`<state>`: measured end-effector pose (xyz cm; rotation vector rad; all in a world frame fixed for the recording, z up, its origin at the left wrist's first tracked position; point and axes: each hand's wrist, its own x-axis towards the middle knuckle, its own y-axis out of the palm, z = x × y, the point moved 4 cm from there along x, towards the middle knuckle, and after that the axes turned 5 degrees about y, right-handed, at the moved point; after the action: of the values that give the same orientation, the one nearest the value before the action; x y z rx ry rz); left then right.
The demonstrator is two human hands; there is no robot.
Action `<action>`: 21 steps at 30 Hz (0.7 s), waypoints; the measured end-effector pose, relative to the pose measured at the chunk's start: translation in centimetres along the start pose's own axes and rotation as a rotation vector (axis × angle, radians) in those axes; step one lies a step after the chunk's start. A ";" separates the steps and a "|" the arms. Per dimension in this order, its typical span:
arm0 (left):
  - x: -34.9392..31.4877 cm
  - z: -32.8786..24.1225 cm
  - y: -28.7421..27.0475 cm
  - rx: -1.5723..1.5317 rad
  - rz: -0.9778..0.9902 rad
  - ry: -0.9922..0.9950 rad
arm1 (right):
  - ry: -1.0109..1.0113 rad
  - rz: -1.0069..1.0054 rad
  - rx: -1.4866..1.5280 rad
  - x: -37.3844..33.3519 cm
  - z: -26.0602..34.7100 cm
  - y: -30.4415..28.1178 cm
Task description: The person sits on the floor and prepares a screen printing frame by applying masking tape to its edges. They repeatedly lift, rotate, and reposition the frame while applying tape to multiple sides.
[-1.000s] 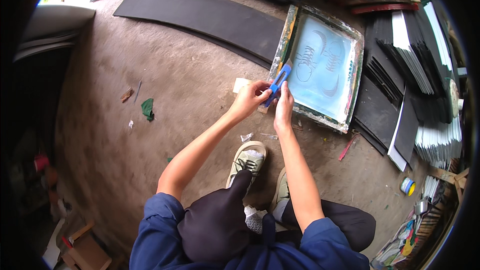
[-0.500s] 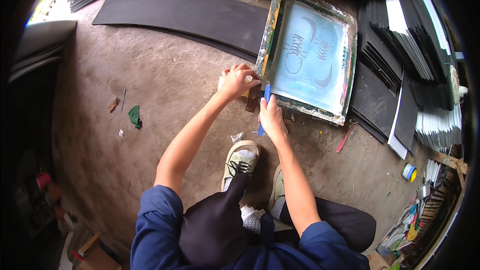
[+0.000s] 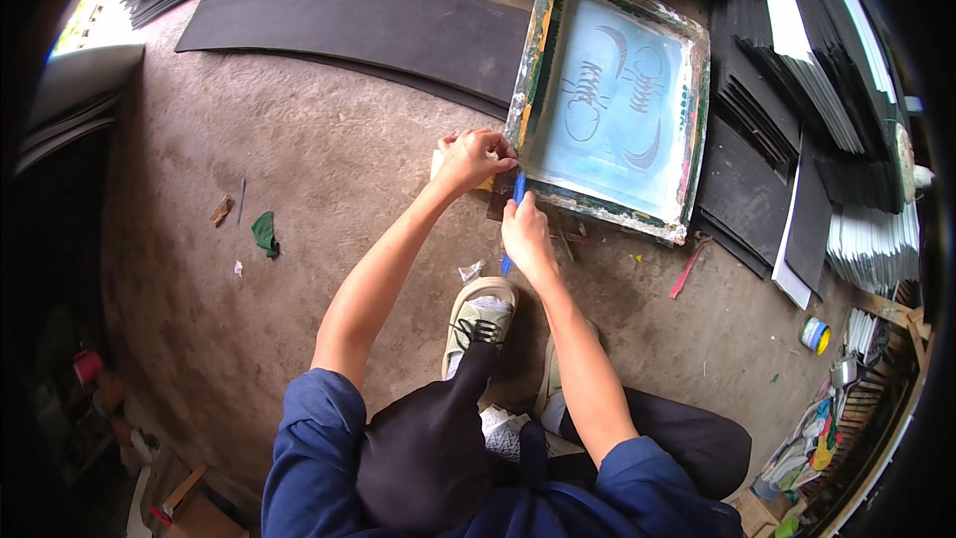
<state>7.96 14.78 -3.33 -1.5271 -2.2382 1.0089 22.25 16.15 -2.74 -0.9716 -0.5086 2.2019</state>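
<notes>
My right hand (image 3: 528, 234) grips the blue cutter (image 3: 519, 185); my left hand (image 3: 470, 159), pinched (on what, I cannot tell), best avoids the cutter's tip.

cutter (image 3: 519, 187): blue | mesh (image 3: 609, 105): pale blue, dark line motifs | frame (image 3: 597, 207): mottled green

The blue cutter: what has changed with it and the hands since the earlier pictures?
The blue cutter moved toward the person, to the near left corner of the screen frame. The left hand let go of it and is by that corner; the right hand holds it. The screen frame and green scrap stayed.
</notes>
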 end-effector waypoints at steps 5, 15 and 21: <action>0.0 0.2 0.0 0.005 -0.008 0.005 | 0.023 0.014 -0.071 -4.4 -0.7 0.0; -2.1 2.2 -1.1 0.156 -0.208 0.176 | 0.127 -0.348 -0.094 2.3 -7.7 -11.9; -2.4 3.4 -2.0 0.216 -0.024 0.103 | 0.069 -0.332 -0.282 5.8 -13.8 -16.0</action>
<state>5.66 10.83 -4.02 -1.4226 -2.0017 1.0986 36.54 32.55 -5.34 -1.0201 -0.8972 1.8251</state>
